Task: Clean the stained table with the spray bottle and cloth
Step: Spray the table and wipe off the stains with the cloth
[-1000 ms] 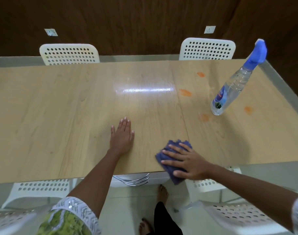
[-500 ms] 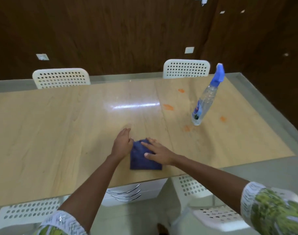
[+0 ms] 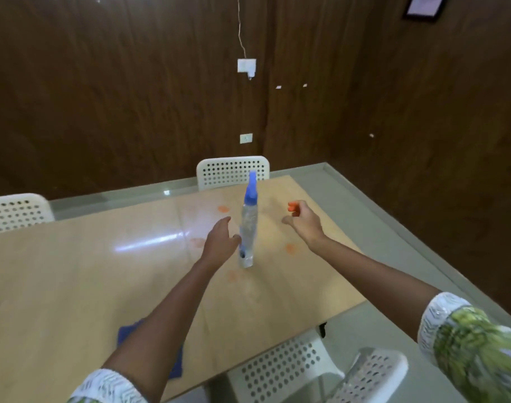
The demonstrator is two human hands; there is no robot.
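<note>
Both arms stretch forward, bare from patterned sleeves. The left hand [image 3: 220, 239] and the right hand [image 3: 303, 221] are both raised, fingers loosely spread, gripping nothing.

Seeing one spray bottle [image 3: 248, 228], one blue cloth [image 3: 129, 333], two hands, four white chairs, and about five orange stains showing.

Person's left hand [image 3: 219, 241] and right hand [image 3: 303, 222] bare, forearms bare. Both sleeves end above the elbow: green leafy print with a white patterned cuff band, left sleeve [image 3: 109, 388], right sleeve [image 3: 469, 341]. No rings, watch or bracelets visible.
</note>
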